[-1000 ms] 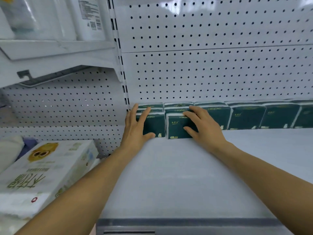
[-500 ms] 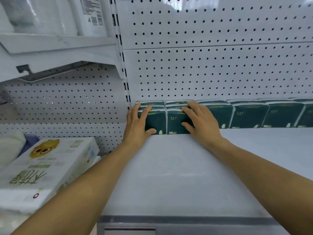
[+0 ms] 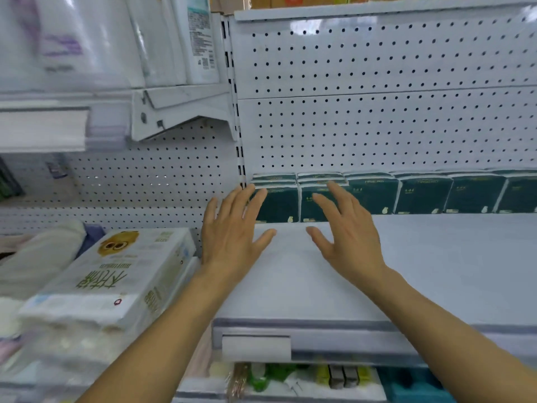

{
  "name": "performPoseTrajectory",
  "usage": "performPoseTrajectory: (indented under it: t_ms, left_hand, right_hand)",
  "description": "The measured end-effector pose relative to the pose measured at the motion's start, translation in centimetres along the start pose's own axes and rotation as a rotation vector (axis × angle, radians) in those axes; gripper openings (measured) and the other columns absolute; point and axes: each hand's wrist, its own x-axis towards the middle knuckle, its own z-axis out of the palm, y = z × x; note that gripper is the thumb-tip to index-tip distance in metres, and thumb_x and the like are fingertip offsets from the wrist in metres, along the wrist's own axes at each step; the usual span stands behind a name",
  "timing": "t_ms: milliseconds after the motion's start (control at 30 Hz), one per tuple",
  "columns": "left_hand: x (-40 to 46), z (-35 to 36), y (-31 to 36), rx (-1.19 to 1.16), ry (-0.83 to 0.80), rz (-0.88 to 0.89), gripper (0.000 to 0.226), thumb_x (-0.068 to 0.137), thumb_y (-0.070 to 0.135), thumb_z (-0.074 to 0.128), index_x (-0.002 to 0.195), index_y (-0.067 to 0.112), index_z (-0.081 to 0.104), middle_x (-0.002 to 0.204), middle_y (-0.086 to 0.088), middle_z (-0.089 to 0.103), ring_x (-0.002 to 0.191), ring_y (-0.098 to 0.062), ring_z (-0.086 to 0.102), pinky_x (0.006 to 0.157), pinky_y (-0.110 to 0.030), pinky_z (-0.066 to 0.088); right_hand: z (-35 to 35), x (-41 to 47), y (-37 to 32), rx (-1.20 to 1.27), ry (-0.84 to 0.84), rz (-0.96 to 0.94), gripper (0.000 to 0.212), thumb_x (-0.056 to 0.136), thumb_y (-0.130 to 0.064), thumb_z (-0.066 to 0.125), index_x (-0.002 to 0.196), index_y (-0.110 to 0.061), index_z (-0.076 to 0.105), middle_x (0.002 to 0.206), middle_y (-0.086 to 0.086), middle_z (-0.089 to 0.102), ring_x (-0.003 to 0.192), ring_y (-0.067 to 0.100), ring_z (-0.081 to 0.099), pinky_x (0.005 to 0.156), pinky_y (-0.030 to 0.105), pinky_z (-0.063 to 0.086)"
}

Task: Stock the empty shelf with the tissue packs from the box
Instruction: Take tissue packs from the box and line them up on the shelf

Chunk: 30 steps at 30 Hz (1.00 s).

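Dark green tissue packs [image 3: 421, 194] stand in a row along the back of the white shelf [image 3: 436, 263], against the pegboard. The two leftmost packs [image 3: 279, 203] sit a little in front of others behind them. My left hand [image 3: 232, 231] hovers with straight fingers just in front of the leftmost pack, holding nothing. My right hand [image 3: 345, 228] is also spread open in front of the second pack [image 3: 309, 209], a short way off it. The box is not in view.
A large white tissue package [image 3: 110, 283] with a yellow owl print lies on the neighbouring shelf to the left. White packs [image 3: 174, 39] fill the upper left shelf. Goods show on the lower shelf [image 3: 290, 376] beneath the front rail.
Both hands pushed the two left packs back against the row, then let go and drew back toward me. The view tilted down and pulled away.
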Motion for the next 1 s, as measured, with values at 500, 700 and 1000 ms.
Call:
performPoseTrajectory:
  t_ms: [500,700,1000]
  left_hand:
    - [-28.5,-14.0,-4.9,-0.048,-0.275,-0.208,0.059,0.090,0.049,0.055,0.139,0.018,0.050,0.127,-0.004,0.062,0.112,-0.026,0.057,0.086,-0.040,0.048]
    - [-39.4,-13.4,-6.8,-0.166,-0.553,-0.414,0.054,0.094,0.043,0.057,0.141,0.017,0.048,0.125,-0.005,0.063,0.113,-0.028,0.058,0.101,-0.043,0.043]
    - [-49.7,-6.4,-7.5,-0.351,-0.950,-0.750,0.057,0.097,0.035,0.059,0.148,0.022,0.038,0.145,-0.002,0.048,0.124,-0.022,0.052,0.097,-0.039,0.047]
  right_hand:
    - [-3.0,-22.6,-16.8,0.201,-0.224,-0.217,0.047,0.091,-0.030,0.061,0.133,-0.012,0.053,0.136,0.011,0.052,0.115,0.033,0.054,0.080,0.043,0.050]
    - [1.8,-30.7,-19.9,0.259,-0.629,-0.144,0.039,0.094,-0.037,0.059,0.130,-0.021,0.056,0.128,0.001,0.057,0.111,0.027,0.058,0.072,0.040,0.056]
    - [11.7,-34.8,-20.4,0.275,-1.026,-0.097,0.032,0.099,-0.038,0.049,0.129,-0.029,0.058,0.130,-0.002,0.059,0.110,0.023,0.059,0.082,0.039,0.053]
